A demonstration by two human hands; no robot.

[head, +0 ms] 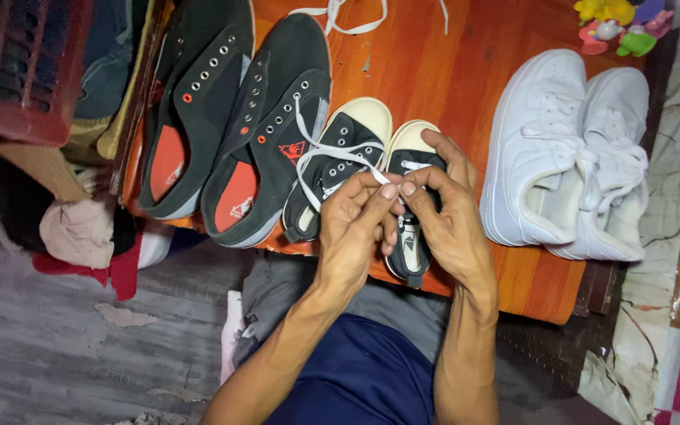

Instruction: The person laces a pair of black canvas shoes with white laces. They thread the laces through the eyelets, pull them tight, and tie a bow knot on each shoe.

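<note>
Two small black sneakers with cream toe caps lie side by side on an orange wooden table (466,79). My left hand (352,228) and my right hand (442,208) meet over the right small sneaker (412,153), fingertips pinched together on its white lace. A white lace (326,151) runs from my left fingers across the left small sneaker (340,161) up to a large black shoe. My hands hide most of the right small sneaker.
Two large black shoes (230,118) with red insoles lie at the left of the table. A pair of white sneakers (568,153) sits at the right. A loose white lace (340,20) and plastic toys (619,27) lie at the far edge. A red crate (17,71) and cloths are at left.
</note>
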